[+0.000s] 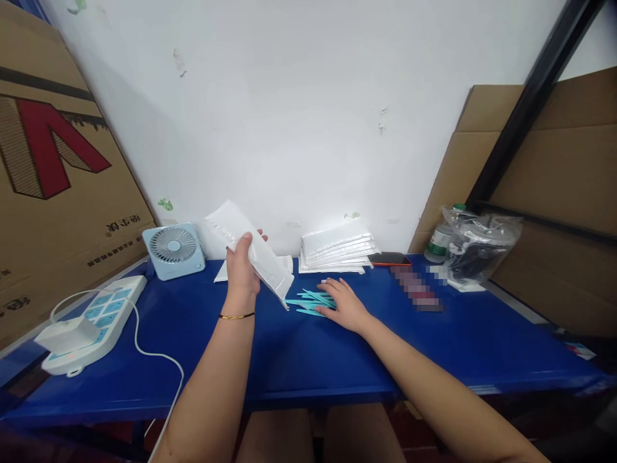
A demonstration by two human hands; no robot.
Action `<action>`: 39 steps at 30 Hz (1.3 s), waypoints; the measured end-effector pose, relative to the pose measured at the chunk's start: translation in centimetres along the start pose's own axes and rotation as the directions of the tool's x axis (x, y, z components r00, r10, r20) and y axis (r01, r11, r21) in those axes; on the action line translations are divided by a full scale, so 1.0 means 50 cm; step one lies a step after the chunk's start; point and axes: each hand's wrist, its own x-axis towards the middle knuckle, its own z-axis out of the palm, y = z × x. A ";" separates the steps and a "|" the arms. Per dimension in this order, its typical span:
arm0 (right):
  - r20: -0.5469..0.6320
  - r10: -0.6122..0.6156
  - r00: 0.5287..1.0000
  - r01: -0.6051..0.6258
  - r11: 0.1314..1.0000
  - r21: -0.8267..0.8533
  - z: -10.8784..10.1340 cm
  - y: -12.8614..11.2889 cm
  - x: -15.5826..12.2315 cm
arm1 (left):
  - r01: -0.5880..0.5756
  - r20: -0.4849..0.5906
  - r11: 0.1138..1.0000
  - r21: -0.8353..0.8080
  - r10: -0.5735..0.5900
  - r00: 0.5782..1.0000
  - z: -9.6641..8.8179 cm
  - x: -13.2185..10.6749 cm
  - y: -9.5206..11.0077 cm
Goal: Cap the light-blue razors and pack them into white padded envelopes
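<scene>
My left hand (242,269) is raised above the blue table (308,360) and closed round a long white packet (250,249), which tilts down to the right. My right hand (341,301) lies on the table with its fingers stretched out over a small heap of several thin teal sticks (308,301), its fingertips touching them. Behind the sticks, against the wall, stands a stack of white packets (337,251). A few more white packets (222,272) lie behind my left hand.
A small light-blue fan (173,249) and a white power strip (91,321) with a cable sit at the left. A phone (389,258), a clear plastic bag (479,247) and a bottle (439,241) are at the right. Cardboard boxes flank both sides.
</scene>
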 end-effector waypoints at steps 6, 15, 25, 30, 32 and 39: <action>-0.133 0.009 0.991 0.007 0.993 0.118 -0.008 -0.010 0.007 | 0.163 -0.124 0.938 -0.304 -0.209 0.970 -0.046 0.027 -0.042; 0.029 -0.017 0.999 0.016 0.999 0.044 0.018 0.026 -0.006 | 0.105 -0.236 0.898 -0.427 -0.223 0.946 -0.132 0.048 -0.084; -0.254 0.022 0.967 0.021 0.986 0.164 -0.042 -0.085 0.060 | 0.115 -0.151 0.877 -0.467 -0.208 0.966 -0.091 0.001 -0.118; -0.217 0.120 0.969 -0.102 0.991 0.092 -0.003 -0.087 0.082 | 0.123 -0.202 0.873 -0.471 -0.243 0.949 -0.070 -0.016 -0.136; -0.221 0.137 0.966 -0.129 0.990 0.051 0.003 -0.083 0.082 | 0.141 -0.226 0.873 -0.468 -0.272 0.935 -0.066 -0.019 -0.143; -0.007 0.066 0.998 -0.066 0.998 0.014 0.019 -0.061 0.076 | 0.180 -0.246 0.864 -0.470 -0.324 0.914 -0.044 -0.040 -0.168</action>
